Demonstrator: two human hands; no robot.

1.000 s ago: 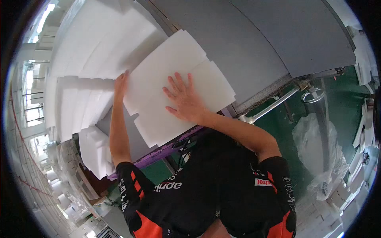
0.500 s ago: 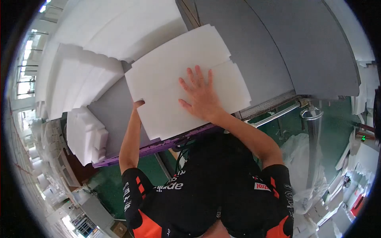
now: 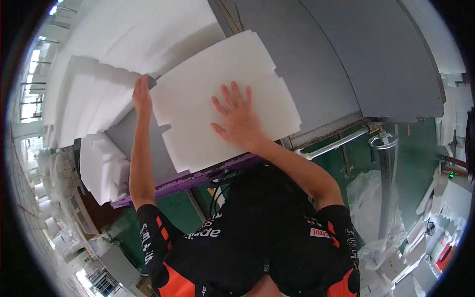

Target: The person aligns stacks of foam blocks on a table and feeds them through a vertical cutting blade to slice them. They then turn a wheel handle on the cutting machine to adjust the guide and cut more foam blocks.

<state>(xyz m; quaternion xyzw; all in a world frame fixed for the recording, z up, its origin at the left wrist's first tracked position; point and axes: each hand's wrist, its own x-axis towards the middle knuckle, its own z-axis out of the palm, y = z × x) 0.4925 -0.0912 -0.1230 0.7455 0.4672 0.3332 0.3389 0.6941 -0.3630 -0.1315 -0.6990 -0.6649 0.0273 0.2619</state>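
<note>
Foam sheet, white, notched: lying on grey worktop. Right hand: resting flat on the sheet, grip spreading, fingers apart. Left hand: standing between sheet and white foam stack, grip unfolding straight, fingers close together.

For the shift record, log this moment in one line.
right hand: spread on white sheet | left hand: beside sheet's left edge, contact unclear | sheet: on grey table

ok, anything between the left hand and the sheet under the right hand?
Nothing visible. The left hand is close beside the left edge of the sheet, contact unclear; the nearest stack is on the hand's other side.
</note>
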